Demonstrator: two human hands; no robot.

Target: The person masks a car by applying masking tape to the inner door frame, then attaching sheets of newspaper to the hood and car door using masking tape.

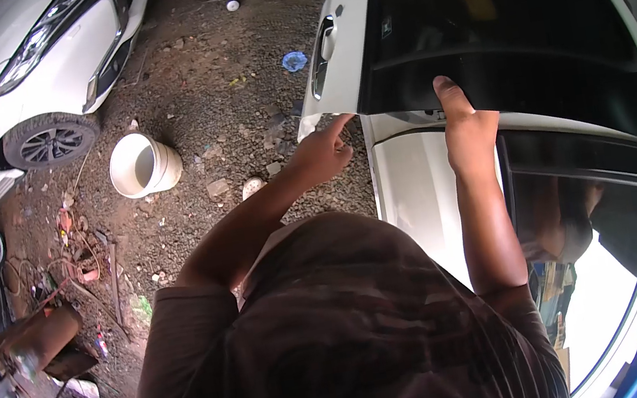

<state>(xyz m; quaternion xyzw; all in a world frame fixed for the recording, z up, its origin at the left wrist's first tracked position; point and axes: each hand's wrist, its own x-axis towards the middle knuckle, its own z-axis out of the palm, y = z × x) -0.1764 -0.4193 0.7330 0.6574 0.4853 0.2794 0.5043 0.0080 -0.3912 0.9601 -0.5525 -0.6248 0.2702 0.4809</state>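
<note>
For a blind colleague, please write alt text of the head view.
A person's left hand and right hand are at the edge of a white car door, the right thumb over its dark window. To the left, a white bucket and another white car stand on gravelly ground.

Dark brown shirt point(335, 305), loose short sleeves point(189, 328), bare forearms point(490, 230), creases (dim in shadow)

Rough, stony ground point(192, 85) strewn with litter.
A white bucket point(167, 171) stands left of centre; a crumpled blue plastic scrap point(294, 61) lies at upper centre, a small white disc point(232, 5) nearer the top edge. A pale stone point(217, 187) sits right of the bucket, and a car's dark wheel point(51, 143) rests at upper left.
</note>
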